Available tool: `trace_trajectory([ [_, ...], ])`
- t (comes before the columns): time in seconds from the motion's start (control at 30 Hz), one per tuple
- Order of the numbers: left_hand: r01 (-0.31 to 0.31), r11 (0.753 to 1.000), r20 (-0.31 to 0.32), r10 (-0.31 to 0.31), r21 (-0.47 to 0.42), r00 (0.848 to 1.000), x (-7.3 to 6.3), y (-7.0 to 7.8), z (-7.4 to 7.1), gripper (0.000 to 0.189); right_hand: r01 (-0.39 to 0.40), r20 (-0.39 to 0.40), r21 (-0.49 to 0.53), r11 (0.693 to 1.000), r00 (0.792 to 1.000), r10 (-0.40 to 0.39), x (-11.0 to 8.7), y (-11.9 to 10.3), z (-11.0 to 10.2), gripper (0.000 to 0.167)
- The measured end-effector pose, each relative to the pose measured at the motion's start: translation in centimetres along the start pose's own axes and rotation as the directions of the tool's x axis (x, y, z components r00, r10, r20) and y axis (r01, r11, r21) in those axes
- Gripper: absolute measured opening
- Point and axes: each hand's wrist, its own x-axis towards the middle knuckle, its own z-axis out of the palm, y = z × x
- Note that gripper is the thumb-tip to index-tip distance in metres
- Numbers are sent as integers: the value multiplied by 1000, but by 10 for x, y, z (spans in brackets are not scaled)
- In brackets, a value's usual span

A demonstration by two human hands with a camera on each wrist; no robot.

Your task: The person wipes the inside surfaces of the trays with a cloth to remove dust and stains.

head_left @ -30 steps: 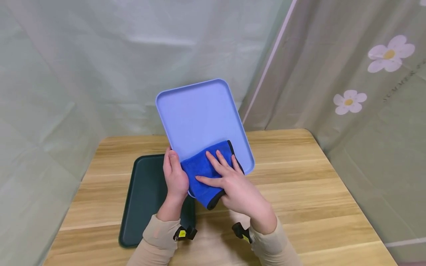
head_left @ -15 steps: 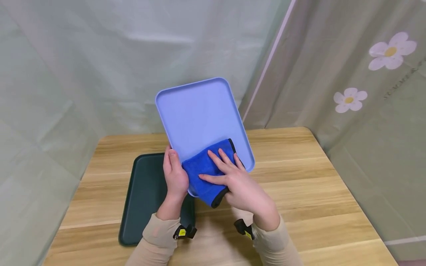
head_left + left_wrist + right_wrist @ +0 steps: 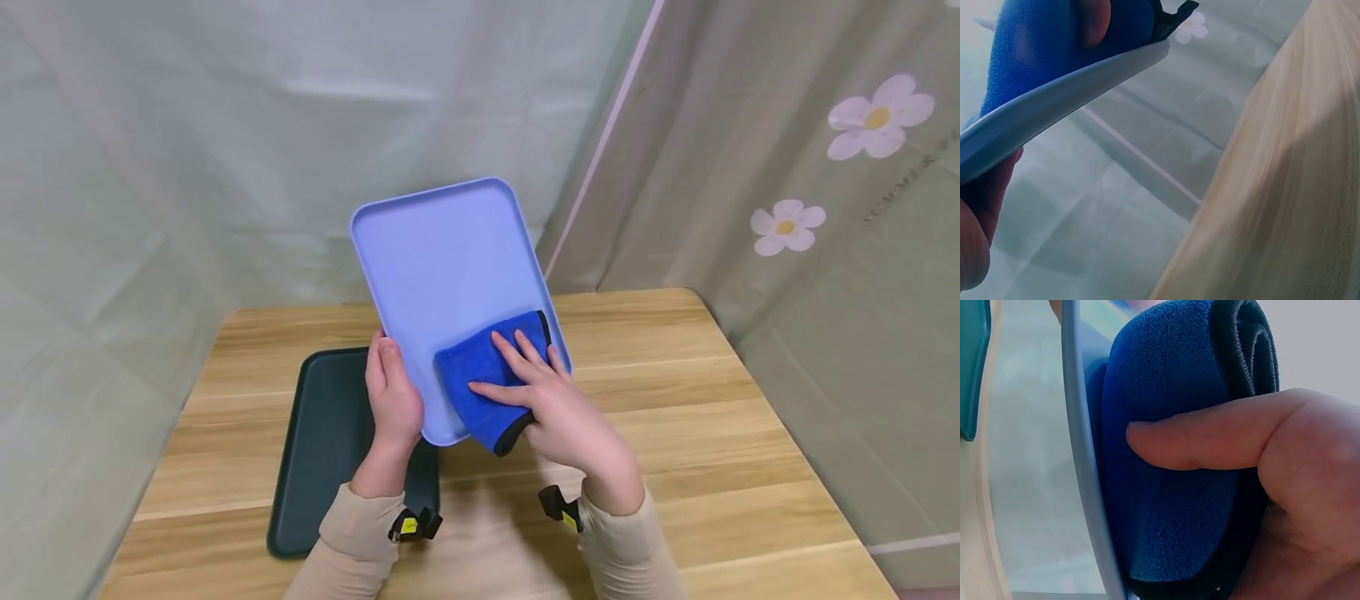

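A light blue rectangular tray (image 3: 450,267) is held up at a tilt over the table. My left hand (image 3: 393,400) grips its left edge, thumb on the rim and fingers behind. My right hand (image 3: 570,421) presses a folded blue cloth (image 3: 468,371) with black trim against the tray's lower right part, fingers straight and spread. In the right wrist view, the thumb (image 3: 1191,437) lies straight along the plush cloth, close beside the tray's edge (image 3: 1079,437). From the left wrist, the tray shows edge-on, with the cloth (image 3: 1035,50) on its upper face.
A dark green tray (image 3: 322,450) lies on the wooden table (image 3: 720,450) at the left, partly hidden by the left forearm. Pale curtains (image 3: 300,125) hang behind the table and along its sides, with flower prints on the right.
My right hand has slid the cloth right and slightly up across the light blue tray, uncovering its lower left corner. The left hand and the tray stay nearly still.
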Motion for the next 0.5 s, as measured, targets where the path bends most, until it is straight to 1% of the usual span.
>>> trace_trajectory([
  [0.1,0,1000,-6,0,15,1000,1,0,0,49,-8,-10,3,1000,1000,8,-1,2,-1,100],
  [0.5,6,1000,-13,-6,14,1000,1,0,0,50,-45,-30,20,999,999,45,-3,10,-5,100],
])
